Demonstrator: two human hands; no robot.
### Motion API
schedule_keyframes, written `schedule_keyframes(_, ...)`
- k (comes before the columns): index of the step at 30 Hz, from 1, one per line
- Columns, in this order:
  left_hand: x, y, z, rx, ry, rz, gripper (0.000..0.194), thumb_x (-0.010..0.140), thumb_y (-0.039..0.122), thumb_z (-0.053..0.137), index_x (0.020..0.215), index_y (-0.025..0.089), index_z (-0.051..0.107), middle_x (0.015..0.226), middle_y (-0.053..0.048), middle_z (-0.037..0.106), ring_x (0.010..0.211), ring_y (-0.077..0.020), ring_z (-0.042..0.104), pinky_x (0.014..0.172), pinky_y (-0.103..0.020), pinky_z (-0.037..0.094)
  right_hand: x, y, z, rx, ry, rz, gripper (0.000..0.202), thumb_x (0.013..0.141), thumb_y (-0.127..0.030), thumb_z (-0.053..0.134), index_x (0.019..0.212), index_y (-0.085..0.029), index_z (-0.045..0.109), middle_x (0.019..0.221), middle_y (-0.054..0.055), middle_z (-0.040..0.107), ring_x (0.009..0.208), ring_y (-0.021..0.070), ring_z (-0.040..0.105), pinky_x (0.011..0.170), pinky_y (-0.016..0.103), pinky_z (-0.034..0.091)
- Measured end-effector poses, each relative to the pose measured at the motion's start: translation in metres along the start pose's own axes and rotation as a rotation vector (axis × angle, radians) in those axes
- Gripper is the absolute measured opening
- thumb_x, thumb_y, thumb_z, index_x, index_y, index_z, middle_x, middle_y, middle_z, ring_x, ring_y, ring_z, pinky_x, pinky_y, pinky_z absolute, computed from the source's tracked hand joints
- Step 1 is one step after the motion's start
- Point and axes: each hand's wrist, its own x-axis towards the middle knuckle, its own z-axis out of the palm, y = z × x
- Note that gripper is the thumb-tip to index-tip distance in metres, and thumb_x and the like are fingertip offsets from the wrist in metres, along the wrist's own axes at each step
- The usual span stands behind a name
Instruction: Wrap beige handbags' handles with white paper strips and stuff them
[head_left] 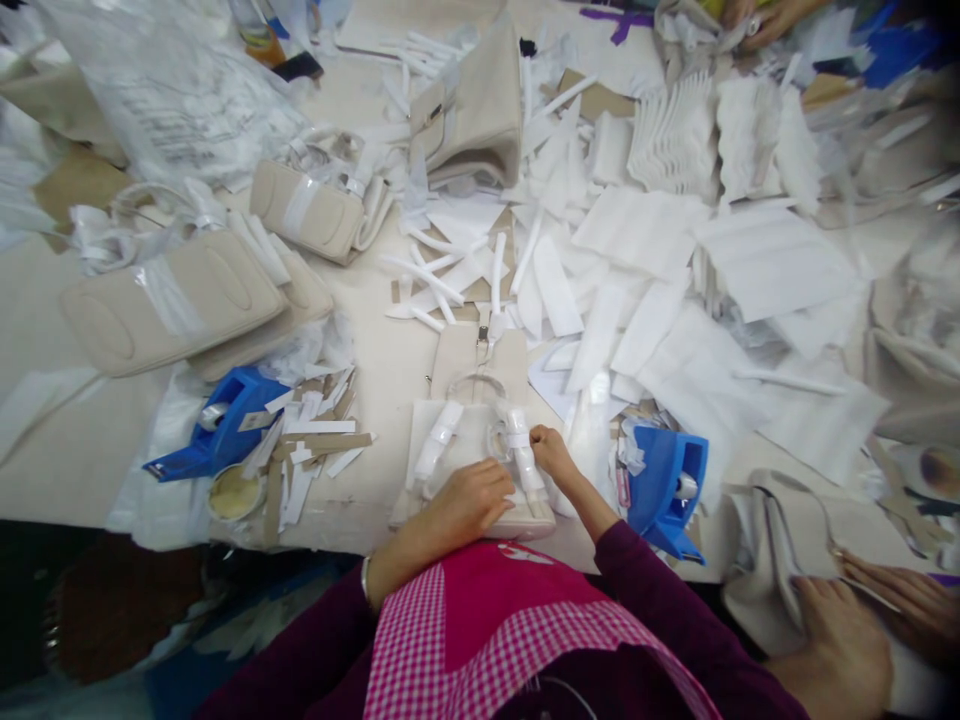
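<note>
A beige handbag point(469, 365) lies on the table right in front of me, its handle ends wrapped in white padding. My left hand point(471, 498) rests over the lower part of the bag, fingers together and curled; what is under them is hidden. At the right wrapped handle end point(519, 440), my right hand point(549, 452) is closed in a pinch beside the wrap. Whatever it grips is too small to make out. White sheet padding point(427, 415) lies on the bag under the handle.
Blue tape dispensers stand left point(225, 425) and right point(667, 485), with cardboard scraps point(319, 440) and a round tub point(235, 493) near the left one. Wrapped bags point(176, 300) lie at the left. White foam sheets point(776, 260) cover the right. Another person's hands point(840, 640) hold a bag at lower right.
</note>
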Motion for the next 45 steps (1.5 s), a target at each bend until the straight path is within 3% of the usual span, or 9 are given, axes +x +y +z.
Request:
schedule_keyframes(5, 0.008, -0.005, 0.029, -0.013, -0.154, -0.012, 0.015, 0.089, 0.02, 0.045, 0.084, 0.019, 0.059, 0.09, -0.006, 0.061, 0.089, -0.0221, 0.056, 0.079, -0.033, 0.046, -0.002, -0.002, 0.0, -0.026, 0.008, 0.001, 0.008, 0.048, -0.016, 0.039, 0.043, -0.018, 0.044, 0.052, -0.001, 0.047, 0.059, 0.0131, 0.044, 0.056, 0.023, 0.032)
schedule_keyframes(18, 0.009, -0.033, 0.045, -0.072, -0.204, 0.05, 0.021, 0.075, 0.008, 0.046, 0.081, 0.02, 0.063, 0.084, -0.003, 0.065, 0.084, -0.0192, 0.059, 0.075, -0.027, 0.045, 0.003, -0.004, 0.0, -0.114, -0.014, 0.05, 0.01, 0.051, -0.012, 0.044, 0.042, -0.017, 0.045, 0.053, -0.002, 0.048, 0.056, 0.011, 0.043, 0.055, 0.023, 0.03)
schedule_keyframes(22, 0.007, -0.029, 0.041, -0.105, -0.224, 0.072, 0.022, 0.075, 0.009, 0.047, 0.082, 0.02, 0.064, 0.086, -0.004, 0.066, 0.087, -0.0194, 0.06, 0.081, -0.028, 0.045, 0.002, -0.003, -0.001, -0.134, -0.004, 0.047, 0.012, 0.053, -0.012, 0.046, 0.043, -0.018, 0.044, 0.052, -0.002, 0.045, 0.056, 0.0114, 0.043, 0.056, 0.023, 0.03)
schedule_keyframes(30, -0.005, -0.019, 0.024, -0.248, -0.287, 0.038, 0.039, 0.091, 0.031, 0.047, 0.128, 0.024, 0.051, 0.131, -0.007, 0.056, 0.121, -0.0223, 0.05, 0.105, -0.035, 0.036, -0.007, -0.001, -0.006, -0.114, 0.022, 0.004, 0.015, 0.061, -0.018, 0.051, 0.047, -0.018, 0.045, 0.056, -0.002, 0.047, 0.059, 0.0127, 0.045, 0.06, 0.024, 0.035)
schedule_keyframes(34, -0.012, -0.012, 0.021, -0.211, -0.311, 0.028, 0.049, 0.087, 0.036, 0.054, 0.134, 0.026, 0.045, 0.136, -0.008, 0.052, 0.126, -0.0257, 0.045, 0.107, -0.041, 0.034, -0.026, -0.004, -0.012, -0.017, 0.101, -0.005, 0.012, 0.07, -0.028, 0.053, 0.074, -0.018, 0.057, 0.071, 0.001, 0.058, 0.067, 0.0163, 0.054, 0.063, 0.028, 0.044)
schedule_keyframes(37, -0.03, -0.003, 0.002, -0.164, -0.216, -0.06, 0.043, 0.088, 0.025, 0.051, 0.131, 0.024, 0.047, 0.131, -0.009, 0.054, 0.122, -0.0243, 0.048, 0.104, -0.04, 0.038, -0.064, -0.017, -0.024, 0.082, 0.275, -0.135, 0.025, 0.08, -0.033, 0.051, 0.1, -0.017, 0.056, 0.096, 0.008, 0.061, 0.086, 0.0204, 0.058, 0.074, 0.034, 0.049)
schedule_keyframes(39, -0.049, -0.001, -0.017, -0.144, -0.018, -0.186, 0.036, 0.089, 0.022, 0.048, 0.124, 0.024, 0.053, 0.122, -0.008, 0.059, 0.115, -0.0222, 0.052, 0.102, -0.039, 0.04, -0.096, -0.029, -0.03, 0.045, 0.313, -0.273, 0.023, 0.087, -0.031, 0.048, 0.105, -0.02, 0.056, 0.102, 0.009, 0.06, 0.093, 0.0219, 0.057, 0.081, 0.038, 0.048)
schedule_keyframes(42, -0.082, -0.01, -0.042, -0.108, 0.293, -0.45, 0.037, 0.08, 0.031, 0.062, 0.116, 0.026, 0.056, 0.115, -0.008, 0.059, 0.111, -0.0259, 0.052, 0.1, -0.045, 0.041, -0.135, -0.048, -0.026, -0.055, 0.141, -0.513, 0.026, 0.091, -0.024, 0.046, 0.114, -0.023, 0.055, 0.105, 0.01, 0.06, 0.101, 0.0231, 0.056, 0.09, 0.041, 0.047)
schedule_keyframes(45, -0.109, -0.025, -0.044, -0.224, 0.259, -0.56, 0.061, 0.068, 0.033, 0.074, 0.123, 0.026, 0.049, 0.124, -0.009, 0.053, 0.118, -0.0287, 0.048, 0.103, -0.048, 0.04, -0.149, -0.06, -0.006, -0.179, -0.108, -0.679, 0.045, 0.089, -0.026, 0.051, 0.133, -0.023, 0.044, 0.12, 0.012, 0.057, 0.113, 0.0254, 0.052, 0.096, 0.043, 0.045)
